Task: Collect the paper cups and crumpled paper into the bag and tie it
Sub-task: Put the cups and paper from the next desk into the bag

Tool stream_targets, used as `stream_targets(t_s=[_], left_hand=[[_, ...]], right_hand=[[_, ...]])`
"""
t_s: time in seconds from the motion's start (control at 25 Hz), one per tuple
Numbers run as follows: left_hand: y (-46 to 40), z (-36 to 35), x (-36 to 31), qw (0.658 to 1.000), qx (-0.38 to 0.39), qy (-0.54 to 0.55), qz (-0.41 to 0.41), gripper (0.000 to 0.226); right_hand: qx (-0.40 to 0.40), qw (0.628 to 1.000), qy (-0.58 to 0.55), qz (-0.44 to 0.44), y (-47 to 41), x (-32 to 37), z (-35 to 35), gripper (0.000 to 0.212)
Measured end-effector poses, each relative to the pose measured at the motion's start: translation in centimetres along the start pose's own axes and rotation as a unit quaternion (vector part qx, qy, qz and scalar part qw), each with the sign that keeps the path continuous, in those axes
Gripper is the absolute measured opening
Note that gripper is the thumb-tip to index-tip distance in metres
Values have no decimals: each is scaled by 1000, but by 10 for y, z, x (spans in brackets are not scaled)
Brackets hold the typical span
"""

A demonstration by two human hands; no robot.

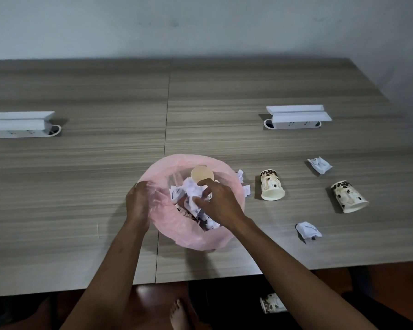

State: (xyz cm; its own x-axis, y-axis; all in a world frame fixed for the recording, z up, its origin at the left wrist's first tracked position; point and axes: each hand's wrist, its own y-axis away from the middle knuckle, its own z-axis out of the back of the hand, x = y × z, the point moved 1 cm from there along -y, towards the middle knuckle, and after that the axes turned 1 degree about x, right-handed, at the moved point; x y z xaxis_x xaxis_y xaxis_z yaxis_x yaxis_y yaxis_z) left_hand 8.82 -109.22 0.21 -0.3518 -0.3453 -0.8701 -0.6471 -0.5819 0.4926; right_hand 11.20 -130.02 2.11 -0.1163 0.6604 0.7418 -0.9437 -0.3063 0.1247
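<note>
Head view | left hand (137, 201) grips pink bag (200, 236) rim, holding it wide on bench (81, 163) | right hand (218, 198) fingers pinch crumpled paper (193, 190) inside bag | release deep, keep mouth wide | two cups (271, 185), paper balls (308, 229) remain right

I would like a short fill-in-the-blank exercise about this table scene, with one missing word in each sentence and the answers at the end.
1. The bag being filled is ___ in colour.
2. The left hand holds the bag's rim, while the ___ hand reaches into it.
3. To the right of the bag, ___ paper cups lie on the table.
4. A further cup lies on the ___ below the table.

Answers: pink; right; two; floor
</note>
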Motion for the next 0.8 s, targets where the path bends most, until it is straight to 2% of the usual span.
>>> stream_targets(t_s=[0.08,0.12,0.2,0.32,0.4,0.48,0.56,0.6,0.68,0.8], left_hand=[[-3,-2,-2,1000,0,-14,-13,16],[-4,-2,-3,1000,0,-18,-18,17],[-9,1,-6,999,-11,-22,-28,19],[-16,10,-12,998,-44,-5,-50,21],[-23,20,-14,997,-59,1,-58,21],[-30,31,-14,996,-62,17,-62,20],[-35,39,-13,995,-68,21,-63,19],[-36,43,-12,995,-70,21,-65,17],[-36,46,-9,995,-71,29,-65,16],[-37,47,-7,995,-68,39,-54,19]], right_hand=[[15,1000,18,5,-2,-2,-4,36],[-5,1000,26,7,-4,-4,-2,32],[-86,995,50,16,-12,-13,8,24],[-242,968,62,3,-28,-33,32,11],[-290,955,38,-43,-42,-53,43,12],[-241,961,27,-135,-57,-78,44,23],[-136,961,59,-234,-68,-99,33,42],[-95,958,84,-257,-69,-108,25,48],[-53,958,136,-248,-68,-121,8,47],[-60,961,170,-210,-59,-133,-11,35]])
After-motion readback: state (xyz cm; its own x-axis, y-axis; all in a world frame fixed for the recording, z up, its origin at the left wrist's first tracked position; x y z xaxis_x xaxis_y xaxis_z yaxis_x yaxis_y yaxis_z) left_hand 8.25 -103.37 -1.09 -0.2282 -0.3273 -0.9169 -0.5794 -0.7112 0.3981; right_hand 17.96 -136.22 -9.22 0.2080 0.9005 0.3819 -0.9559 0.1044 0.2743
